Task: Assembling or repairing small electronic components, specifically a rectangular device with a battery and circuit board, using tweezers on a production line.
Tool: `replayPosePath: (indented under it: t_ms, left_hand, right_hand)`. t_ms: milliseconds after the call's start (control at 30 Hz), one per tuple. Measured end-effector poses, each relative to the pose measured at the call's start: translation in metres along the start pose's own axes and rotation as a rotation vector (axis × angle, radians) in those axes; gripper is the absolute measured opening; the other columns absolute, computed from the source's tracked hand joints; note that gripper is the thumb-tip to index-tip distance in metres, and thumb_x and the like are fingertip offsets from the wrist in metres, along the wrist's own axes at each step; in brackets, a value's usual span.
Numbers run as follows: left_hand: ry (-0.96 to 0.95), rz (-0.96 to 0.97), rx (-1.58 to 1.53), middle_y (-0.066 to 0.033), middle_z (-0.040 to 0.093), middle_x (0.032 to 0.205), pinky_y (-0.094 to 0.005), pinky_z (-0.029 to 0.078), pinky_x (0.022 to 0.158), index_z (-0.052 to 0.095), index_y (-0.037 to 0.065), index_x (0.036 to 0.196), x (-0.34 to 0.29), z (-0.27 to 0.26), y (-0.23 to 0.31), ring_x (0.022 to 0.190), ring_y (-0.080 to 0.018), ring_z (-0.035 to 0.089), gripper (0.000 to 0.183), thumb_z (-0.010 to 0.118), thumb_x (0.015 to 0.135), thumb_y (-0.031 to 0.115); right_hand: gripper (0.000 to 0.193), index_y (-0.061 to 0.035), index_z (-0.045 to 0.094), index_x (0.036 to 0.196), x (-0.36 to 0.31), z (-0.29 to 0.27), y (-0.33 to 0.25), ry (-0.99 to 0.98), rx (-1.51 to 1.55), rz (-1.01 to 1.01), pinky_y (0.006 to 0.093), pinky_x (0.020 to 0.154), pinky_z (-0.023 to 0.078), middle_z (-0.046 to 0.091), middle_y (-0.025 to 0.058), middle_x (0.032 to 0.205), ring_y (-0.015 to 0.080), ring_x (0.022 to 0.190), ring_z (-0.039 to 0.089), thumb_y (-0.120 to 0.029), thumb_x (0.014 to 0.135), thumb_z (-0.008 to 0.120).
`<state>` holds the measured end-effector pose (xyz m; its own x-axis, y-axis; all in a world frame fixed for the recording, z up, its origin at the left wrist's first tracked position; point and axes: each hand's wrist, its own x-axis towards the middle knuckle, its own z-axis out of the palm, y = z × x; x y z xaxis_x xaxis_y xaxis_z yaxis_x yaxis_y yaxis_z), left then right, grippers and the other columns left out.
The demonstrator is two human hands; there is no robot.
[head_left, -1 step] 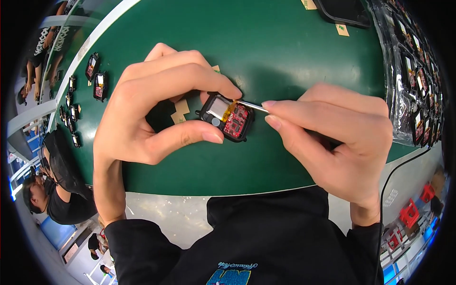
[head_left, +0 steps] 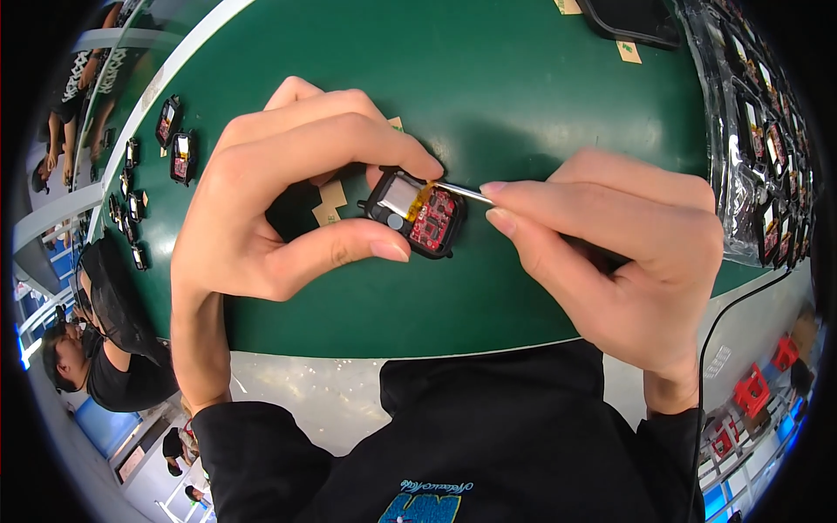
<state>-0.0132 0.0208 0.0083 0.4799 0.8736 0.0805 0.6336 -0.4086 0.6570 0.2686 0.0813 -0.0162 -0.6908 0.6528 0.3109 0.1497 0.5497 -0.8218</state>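
Fingers of left hand point(head_left: 248, 196) pinch black case point(head_left: 457, 234); right hand point(head_left: 628, 240) grips metal stick point(head_left: 464, 193), tip by yellow tape point(head_left: 420, 202). Slip could tear tape, scratch red board point(head_left: 436, 220).

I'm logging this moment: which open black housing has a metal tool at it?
The housing in the left hand; the right hand holds the metal tool at it. The far-left housings and far-right housings have no tool.

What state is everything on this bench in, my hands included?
Left hand: holding the device
Right hand: pinching the metal tool
Device: open, insides exposed
Metal tool: tip at the device's yellow film
Two upper-left units: open, insides exposed
Tan paper pieces: scattered
Plastic tray: holding more units
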Motion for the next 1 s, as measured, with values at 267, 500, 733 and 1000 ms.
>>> replayPosePath:
  t_ms: [267, 500, 733, 1000]
  left_hand:
    - [-0.013, -0.003, 0.018, -0.0084, 0.079, 0.098, -0.033, 0.04, 0.076, 0.081, -0.002, 0.11, -0.001, -0.001, 0.0, 0.074, -0.0179, 0.058, 0.067, 0.09, 0.08, 0.057]
    - [-0.016, 0.082, 0.076, -0.0133, 0.081, 0.102, -0.0373, 0.046, 0.083, 0.08, -0.004, 0.109, 0.002, -0.001, 0.0, 0.081, -0.0247, 0.068, 0.059, 0.088, 0.085, 0.05]
    - [0.001, 0.048, 0.065, -0.014, 0.081, 0.102, -0.0386, 0.048, 0.085, 0.08, -0.004, 0.109, 0.0, -0.002, 0.004, 0.082, -0.0257, 0.069, 0.055, 0.089, 0.083, 0.044]
    - [0.058, -0.032, 0.11, -0.0077, 0.074, 0.096, -0.0349, 0.048, 0.076, 0.079, 0.003, 0.118, 0.005, 0.005, 0.017, 0.082, -0.0237, 0.063, 0.053, 0.096, 0.072, 0.024]
  right_hand:
    - [0.022, 0.002, 0.085, 0.099, 0.0, 0.002, 0.003, 0.02, -0.013, -0.041, 0.0266, 0.05, 0.037, 0.068, 0.0068, 0.068, 0.0122, 0.055, 0.058, 0.013, 0.079, 0.083]
    - [0.022, 0.0016, 0.085, 0.097, -0.001, 0.006, 0.003, 0.048, 0.01, -0.034, 0.028, 0.049, 0.036, 0.066, 0.0064, 0.066, 0.0125, 0.054, 0.056, 0.012, 0.078, 0.083]
    - [0.022, 0.0006, 0.085, 0.098, -0.002, 0.004, 0.002, 0.044, -0.012, -0.064, 0.0279, 0.048, 0.036, 0.068, 0.0054, 0.067, 0.0116, 0.052, 0.054, 0.011, 0.079, 0.084]
    - [0.03, 0.0024, 0.083, 0.111, -0.047, -0.007, -0.023, 0.234, 0.059, -0.031, 0.0307, 0.049, 0.047, 0.069, 0.0075, 0.076, 0.0161, 0.056, 0.063, 0.003, 0.081, 0.089]
